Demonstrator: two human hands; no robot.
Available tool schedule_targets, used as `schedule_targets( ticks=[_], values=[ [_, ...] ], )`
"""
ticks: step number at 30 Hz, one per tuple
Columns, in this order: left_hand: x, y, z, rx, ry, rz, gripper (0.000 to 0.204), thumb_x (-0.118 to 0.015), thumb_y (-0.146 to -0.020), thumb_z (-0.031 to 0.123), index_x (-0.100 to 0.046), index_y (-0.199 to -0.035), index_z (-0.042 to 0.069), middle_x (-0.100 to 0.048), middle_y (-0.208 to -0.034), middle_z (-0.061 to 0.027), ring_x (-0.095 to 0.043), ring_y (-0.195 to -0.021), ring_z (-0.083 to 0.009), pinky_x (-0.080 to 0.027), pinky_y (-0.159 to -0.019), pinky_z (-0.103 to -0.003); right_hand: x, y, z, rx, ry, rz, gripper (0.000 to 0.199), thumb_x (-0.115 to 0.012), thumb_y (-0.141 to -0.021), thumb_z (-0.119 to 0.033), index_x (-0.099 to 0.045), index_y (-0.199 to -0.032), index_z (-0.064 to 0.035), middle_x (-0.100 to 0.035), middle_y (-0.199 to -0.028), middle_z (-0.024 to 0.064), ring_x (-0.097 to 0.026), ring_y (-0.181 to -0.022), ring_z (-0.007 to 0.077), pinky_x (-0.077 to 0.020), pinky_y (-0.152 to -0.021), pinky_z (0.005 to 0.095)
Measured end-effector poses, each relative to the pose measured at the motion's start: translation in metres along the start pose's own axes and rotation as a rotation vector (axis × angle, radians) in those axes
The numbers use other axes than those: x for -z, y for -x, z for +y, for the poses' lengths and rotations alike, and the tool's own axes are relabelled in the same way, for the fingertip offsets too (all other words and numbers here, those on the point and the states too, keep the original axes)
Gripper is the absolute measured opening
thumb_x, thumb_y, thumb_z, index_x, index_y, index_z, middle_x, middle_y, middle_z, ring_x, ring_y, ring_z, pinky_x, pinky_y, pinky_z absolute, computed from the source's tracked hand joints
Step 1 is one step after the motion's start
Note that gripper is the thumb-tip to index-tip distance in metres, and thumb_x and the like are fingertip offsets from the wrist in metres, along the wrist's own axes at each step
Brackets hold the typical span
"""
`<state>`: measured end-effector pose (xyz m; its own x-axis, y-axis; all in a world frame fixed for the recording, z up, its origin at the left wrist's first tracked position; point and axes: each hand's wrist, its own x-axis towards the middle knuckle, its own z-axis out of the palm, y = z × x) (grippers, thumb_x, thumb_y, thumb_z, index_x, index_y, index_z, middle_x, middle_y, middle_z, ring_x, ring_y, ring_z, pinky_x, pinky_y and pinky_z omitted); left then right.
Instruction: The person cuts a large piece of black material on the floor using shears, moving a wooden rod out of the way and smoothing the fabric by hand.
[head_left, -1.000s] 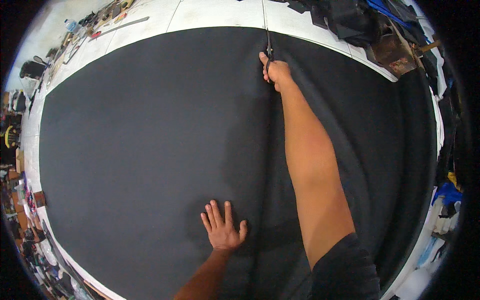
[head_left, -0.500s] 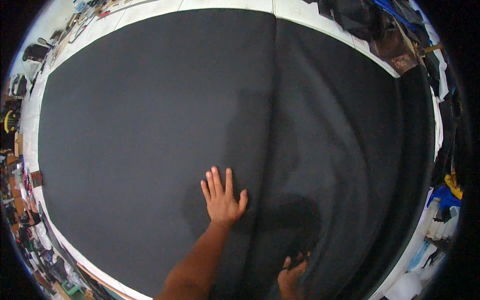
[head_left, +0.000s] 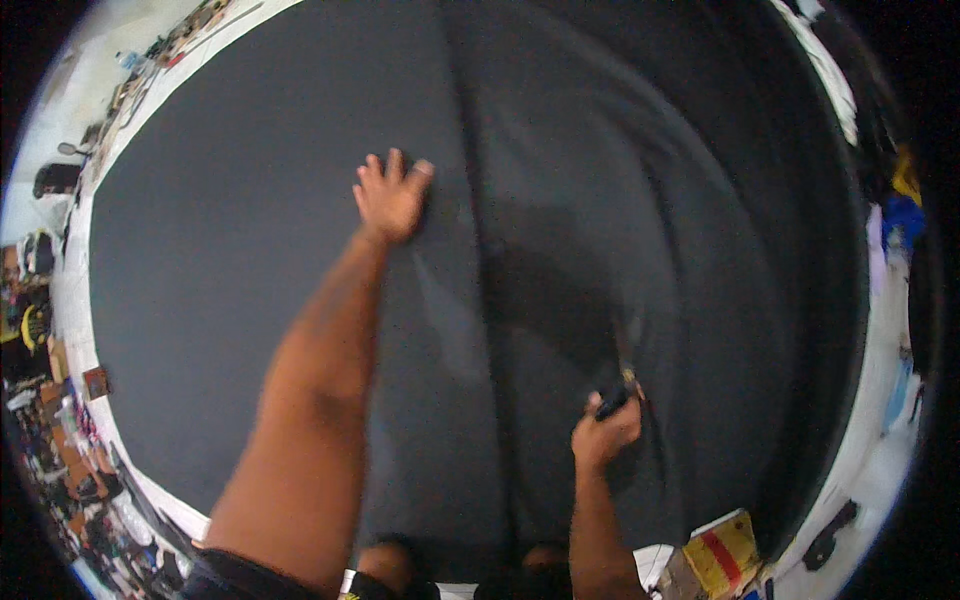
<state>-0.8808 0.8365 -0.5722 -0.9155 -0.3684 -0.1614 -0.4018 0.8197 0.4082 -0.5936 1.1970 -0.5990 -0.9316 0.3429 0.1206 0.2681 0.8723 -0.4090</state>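
- Our right hand [head_left: 605, 432] is clenched around a pair of scissors [head_left: 620, 392], dark handles in the fist and the blades pointing away from us along the black fabric [head_left: 250, 250]; the blades are blurred, so we cannot tell how far they gape
- Our left hand [head_left: 392, 195] lies open and flat, fingers spread, palm pressing the cloth well ahead of the scissors and to their left; it grasps nothing
- The fabric covers nearly the whole white table [head_left: 100, 180], and a long fold or seam runs up it between our two hands, with the scissors near its lower end
- To do this well, we judge the flat hand should keep the cloth taut and smooth while the blades follow one straight line, the lower blade sliding on the table so the cloth does not lift or bunch
- Further out, a yellow and red cardboard box [head_left: 722, 550] sits at the near right corner, and small tools and clutter [head_left: 60, 400] crowd the left edge
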Motion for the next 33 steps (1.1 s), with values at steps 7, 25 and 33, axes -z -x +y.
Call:
schedule_targets(
  ticks=[7, 25, 33],
  values=[
    [0.055, 0.241, -0.01, -0.608, 0.299, 0.111, 0.04, -0.06, -0.093, 0.026, -0.057, -0.125, 0.002, -0.053, -0.134, -0.0228, -0.048, -0.127, -0.0415, -0.038, -0.106, -0.051, 0.0, 0.021, 0.029, -0.009, -0.014, 0.154, 0.065, -0.066, -0.09, -0.04, -0.046, -0.132, 0.0052, -0.055, -0.131, 0.023, -0.044, -0.13, 0.0419, -0.0279, -0.111, 0.0491],
    [0.098, 0.879, -0.444, 0.482, 0.332, -0.054, 0.032, -0.07, -0.08, 0.032, -0.073, -0.091, 0.002, -0.071, -0.098, -0.0201, -0.067, -0.097, -0.0365, -0.051, -0.088, -0.043, 0.271, 0.597, 0.339, -0.336, 0.074, -0.398, 0.037, -0.067, -0.085, -0.038, -0.066, -0.102, -0.0045, -0.068, -0.093, 0.0208, -0.065, -0.09, 0.0411, -0.0504, -0.078, 0.0495],
    [0.127, 0.841, -0.426, 0.154, 0.345, 0.093, 0.034, -0.07, -0.081, 0.03, -0.073, -0.096, -0.001, -0.072, -0.096, -0.0203, -0.069, -0.093, -0.0341, -0.053, -0.087, -0.041, 0.287, 0.639, 0.344, 0.204, 0.43, -0.847, 0.031, -0.065, -0.083, -0.041, -0.074, -0.09, -0.0122, -0.07, -0.086, 0.0133, -0.068, -0.087, 0.0321, -0.0529, -0.071, 0.0441]
  ],
)
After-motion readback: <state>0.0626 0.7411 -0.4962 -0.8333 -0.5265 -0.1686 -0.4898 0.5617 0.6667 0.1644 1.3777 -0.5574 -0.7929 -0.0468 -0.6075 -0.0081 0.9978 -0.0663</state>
